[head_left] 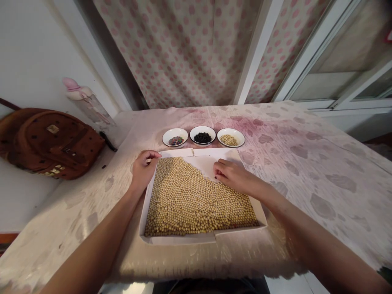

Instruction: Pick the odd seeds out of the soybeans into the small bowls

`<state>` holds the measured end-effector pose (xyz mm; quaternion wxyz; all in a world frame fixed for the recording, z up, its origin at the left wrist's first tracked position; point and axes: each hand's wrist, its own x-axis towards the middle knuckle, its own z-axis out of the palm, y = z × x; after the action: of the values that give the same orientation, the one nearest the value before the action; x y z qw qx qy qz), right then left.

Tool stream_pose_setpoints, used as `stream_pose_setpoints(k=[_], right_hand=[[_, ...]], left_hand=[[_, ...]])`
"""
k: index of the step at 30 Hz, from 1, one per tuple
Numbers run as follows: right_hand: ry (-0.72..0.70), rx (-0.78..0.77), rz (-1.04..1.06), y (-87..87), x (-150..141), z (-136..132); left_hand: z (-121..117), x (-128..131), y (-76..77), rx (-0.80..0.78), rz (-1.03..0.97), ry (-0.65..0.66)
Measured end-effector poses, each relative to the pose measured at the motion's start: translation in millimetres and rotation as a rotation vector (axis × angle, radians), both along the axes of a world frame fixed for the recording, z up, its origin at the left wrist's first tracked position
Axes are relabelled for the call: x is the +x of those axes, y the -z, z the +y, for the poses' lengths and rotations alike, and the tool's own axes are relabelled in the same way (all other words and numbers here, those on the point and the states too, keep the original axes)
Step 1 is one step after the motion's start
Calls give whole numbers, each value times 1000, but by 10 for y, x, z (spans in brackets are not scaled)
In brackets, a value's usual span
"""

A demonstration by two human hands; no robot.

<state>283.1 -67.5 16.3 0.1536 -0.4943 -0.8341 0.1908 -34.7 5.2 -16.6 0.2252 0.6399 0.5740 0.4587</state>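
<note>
A shallow white cardboard box (177, 240) lies in front of me, filled across most of its floor with a layer of yellow soybeans (196, 200). Toward the back right, part of the white bottom shows bare. My left hand (143, 169) grips the box at its back left corner, fingers bent over the rim. Over the border between beans and bare bottom is my right hand (232, 175), with its fingers curled in and the thumb close to them. Whatever those fingertips may hold is hidden.
Behind the box stand three dark-rimmed white bowls: one with small multicoloured pieces (176, 141), one with black beans (202, 137), one with pale beans (229, 140). A brown backpack (61, 143) and a clear bottle (94, 108) are at the left. A patterned cloth (306, 179) covers the table.
</note>
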Motion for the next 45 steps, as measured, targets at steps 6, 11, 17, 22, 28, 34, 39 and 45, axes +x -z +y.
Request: stream_pose_setpoints(k=[6,11,17,22,28,34,39,45], right_hand=[[4,127,-70,18,-33,22],[262,320,190,104,286,271],[641,335,493,317,701,546],[666,318,585,309,708,514],[332,173,320,46,408,260],[-3,-128,94,-62,203,60],[-20,-212,54,-84,219,14],[-27,-218,22,-50,229,20]], left_hand=[[8,-20,22,5,-9,14],[16,-18,29,3,-34,23],[9,-9,24,12,-21,22],[14,-18,38,13,-25,29],[-4,4,-5,10,-17,13],[-4,2,-4,4,-12,-4],[11,-13,20,-2,-15,-4],[7,-6,14,14,-17,10]])
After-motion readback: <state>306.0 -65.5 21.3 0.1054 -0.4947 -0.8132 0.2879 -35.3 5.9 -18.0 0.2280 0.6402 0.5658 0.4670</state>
